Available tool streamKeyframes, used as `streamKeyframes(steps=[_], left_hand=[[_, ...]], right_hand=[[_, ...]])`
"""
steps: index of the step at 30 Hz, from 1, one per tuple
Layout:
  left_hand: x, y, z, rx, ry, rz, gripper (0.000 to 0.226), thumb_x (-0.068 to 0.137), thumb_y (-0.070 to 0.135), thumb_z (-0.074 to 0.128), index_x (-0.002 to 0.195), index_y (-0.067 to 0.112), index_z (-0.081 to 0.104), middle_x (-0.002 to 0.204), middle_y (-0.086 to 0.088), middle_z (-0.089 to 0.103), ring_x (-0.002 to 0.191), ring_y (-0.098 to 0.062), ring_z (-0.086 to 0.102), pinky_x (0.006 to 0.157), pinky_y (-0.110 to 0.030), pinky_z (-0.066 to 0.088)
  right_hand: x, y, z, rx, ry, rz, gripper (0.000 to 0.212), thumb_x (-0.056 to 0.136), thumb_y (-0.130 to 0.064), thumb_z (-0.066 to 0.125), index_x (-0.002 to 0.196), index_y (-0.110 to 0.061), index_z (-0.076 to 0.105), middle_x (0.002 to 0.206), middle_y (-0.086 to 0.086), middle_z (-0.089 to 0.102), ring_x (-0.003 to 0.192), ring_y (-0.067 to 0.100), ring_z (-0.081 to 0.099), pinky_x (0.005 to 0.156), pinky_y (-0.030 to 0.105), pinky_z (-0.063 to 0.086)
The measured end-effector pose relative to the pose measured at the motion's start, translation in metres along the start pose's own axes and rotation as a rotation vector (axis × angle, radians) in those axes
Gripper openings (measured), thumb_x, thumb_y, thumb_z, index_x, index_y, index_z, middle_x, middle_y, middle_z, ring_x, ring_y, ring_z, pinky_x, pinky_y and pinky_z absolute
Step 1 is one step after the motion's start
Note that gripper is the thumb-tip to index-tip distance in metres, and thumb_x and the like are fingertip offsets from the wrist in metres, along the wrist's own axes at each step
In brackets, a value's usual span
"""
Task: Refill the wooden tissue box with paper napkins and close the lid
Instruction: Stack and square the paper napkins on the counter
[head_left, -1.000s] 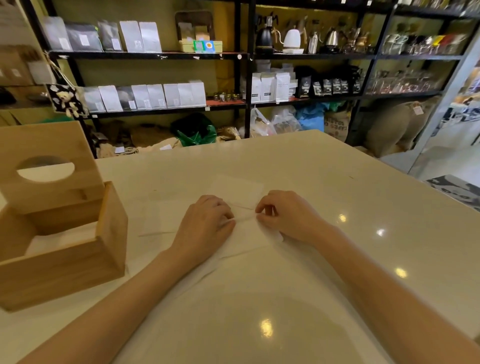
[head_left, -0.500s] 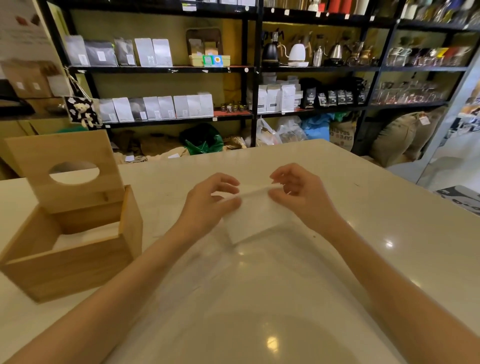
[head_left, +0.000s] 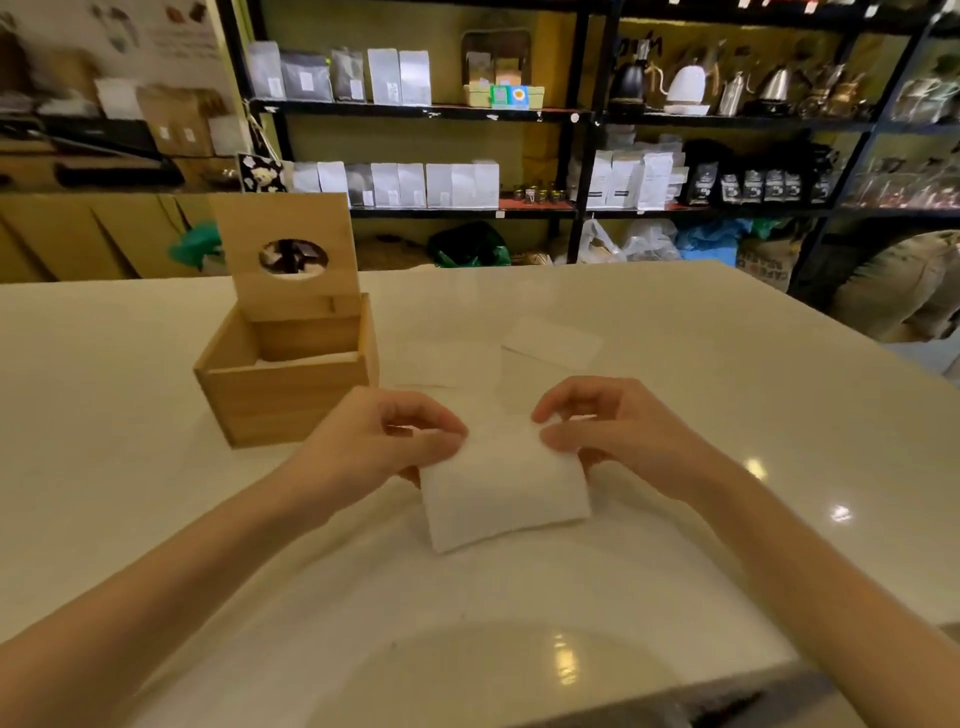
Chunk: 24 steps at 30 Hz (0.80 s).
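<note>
A folded white paper napkin (head_left: 506, 496) hangs just above the table in front of me. My left hand (head_left: 384, 441) pinches its upper left corner and my right hand (head_left: 608, 426) pinches its upper right corner. The wooden tissue box (head_left: 283, 382) stands to the left of my hands. Its lid (head_left: 283, 254), which has an oval hole, stands upright at the back. A white napkin stack (head_left: 306, 359) shows inside the box. Two more napkins lie flat beyond my hands, one (head_left: 447, 358) beside the box and one (head_left: 553, 343) to its right.
The white glossy table (head_left: 727, 395) stretches around my hands, with its right edge running back toward the shelves. Black shelves (head_left: 415, 111) with bags, kettles and jars fill the back wall. Sacks and plastic bags lie on the floor under them.
Both hands lifted the napkin off the table and drew it toward me. The view has swung left, so the box now appears nearer the middle.
</note>
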<state>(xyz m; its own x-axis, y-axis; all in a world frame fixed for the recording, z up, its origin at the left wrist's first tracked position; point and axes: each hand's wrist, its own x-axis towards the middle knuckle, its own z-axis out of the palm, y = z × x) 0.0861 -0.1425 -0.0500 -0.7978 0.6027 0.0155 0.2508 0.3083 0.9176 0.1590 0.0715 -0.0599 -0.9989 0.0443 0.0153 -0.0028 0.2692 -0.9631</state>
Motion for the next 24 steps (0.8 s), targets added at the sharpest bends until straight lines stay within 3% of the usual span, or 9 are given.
streamKeyframes(steps=[4, 6, 8, 10, 13, 16, 19, 24], left_hand=[[-0.014, -0.023, 0.003, 0.146, -0.003, -0.008, 0.008, 0.079, 0.014, 0.068, 0.078, 0.022, 0.071, 0.081, -0.007, 0.071, 0.06, -0.009, 0.059, 0.05, -0.012, 0.048], [-0.014, -0.031, 0.004, 0.307, 0.015, 0.071, 0.009, 0.08, 0.018, 0.067, 0.081, 0.027, 0.069, 0.078, 0.009, 0.068, 0.062, -0.002, 0.058, 0.055, -0.01, 0.045], [-0.014, -0.034, 0.004, 0.502, 0.026, 0.181, 0.012, 0.08, 0.023, 0.066, 0.088, 0.032, 0.067, 0.083, 0.023, 0.061, 0.081, 0.006, 0.055, 0.064, -0.007, 0.042], [-0.015, -0.036, 0.003, 0.612, 0.019, 0.25, 0.015, 0.079, 0.027, 0.066, 0.094, 0.03, 0.066, 0.088, 0.021, 0.059, 0.081, 0.004, 0.054, 0.068, -0.006, 0.04], [-0.015, -0.039, 0.002, 0.676, 0.008, 0.279, 0.019, 0.077, 0.037, 0.066, 0.094, 0.029, 0.064, 0.099, 0.015, 0.057, 0.084, -0.003, 0.053, 0.076, -0.019, 0.046], [-0.009, -0.039, -0.003, 0.647, 0.092, 0.272, 0.022, 0.079, 0.042, 0.06, 0.097, 0.028, 0.06, 0.106, 0.012, 0.055, 0.09, -0.005, 0.052, 0.081, -0.025, 0.049], [0.004, -0.037, -0.003, 0.673, 0.175, 0.295, 0.024, 0.09, 0.031, 0.048, 0.11, 0.022, 0.058, 0.117, 0.007, 0.055, 0.098, -0.008, 0.051, 0.086, -0.021, 0.043], [0.025, -0.036, 0.008, 0.83, 0.171, 0.355, 0.036, 0.096, 0.013, 0.035, 0.131, 0.014, 0.045, 0.14, -0.004, 0.044, 0.126, -0.017, 0.043, 0.103, -0.02, 0.03]], right_hand=[[-0.011, 0.008, 0.015, -0.111, -0.079, 0.033, 0.013, 0.074, -0.003, 0.07, 0.074, -0.016, 0.07, 0.059, 0.0, 0.051, 0.054, 0.012, 0.048, 0.052, 0.019, 0.039], [-0.011, 0.012, 0.019, -0.264, -0.041, -0.024, 0.014, 0.073, -0.007, 0.072, 0.074, -0.021, 0.07, 0.06, -0.003, 0.05, 0.056, 0.006, 0.046, 0.056, 0.014, 0.036], [-0.009, 0.015, 0.021, -0.37, -0.004, -0.078, 0.016, 0.071, -0.009, 0.073, 0.076, -0.025, 0.07, 0.062, -0.004, 0.049, 0.056, 0.003, 0.043, 0.056, 0.011, 0.034], [-0.008, 0.018, 0.021, -0.444, 0.005, -0.121, 0.018, 0.069, -0.011, 0.074, 0.076, -0.027, 0.07, 0.068, -0.004, 0.054, 0.057, 0.003, 0.042, 0.057, 0.011, 0.033], [-0.005, 0.022, 0.018, -0.509, 0.013, -0.167, 0.019, 0.068, -0.017, 0.075, 0.079, -0.031, 0.068, 0.095, -0.009, 0.059, 0.075, 0.004, 0.049, 0.064, 0.01, 0.036], [0.007, 0.02, 0.012, -0.568, 0.055, -0.195, 0.015, 0.075, -0.025, 0.07, 0.087, -0.033, 0.065, 0.104, -0.015, 0.056, 0.089, 0.001, 0.052, 0.069, 0.012, 0.036], [0.032, 0.01, 0.011, -0.733, 0.124, -0.25, 0.013, 0.086, -0.026, 0.058, 0.097, -0.028, 0.064, 0.103, -0.009, 0.059, 0.095, 0.009, 0.051, 0.074, 0.019, 0.035], [0.065, 0.01, 0.026, -1.06, 0.139, -0.347, 0.028, 0.093, -0.026, 0.046, 0.116, -0.02, 0.061, 0.124, 0.001, 0.057, 0.119, 0.02, 0.042, 0.096, 0.032, 0.037]])
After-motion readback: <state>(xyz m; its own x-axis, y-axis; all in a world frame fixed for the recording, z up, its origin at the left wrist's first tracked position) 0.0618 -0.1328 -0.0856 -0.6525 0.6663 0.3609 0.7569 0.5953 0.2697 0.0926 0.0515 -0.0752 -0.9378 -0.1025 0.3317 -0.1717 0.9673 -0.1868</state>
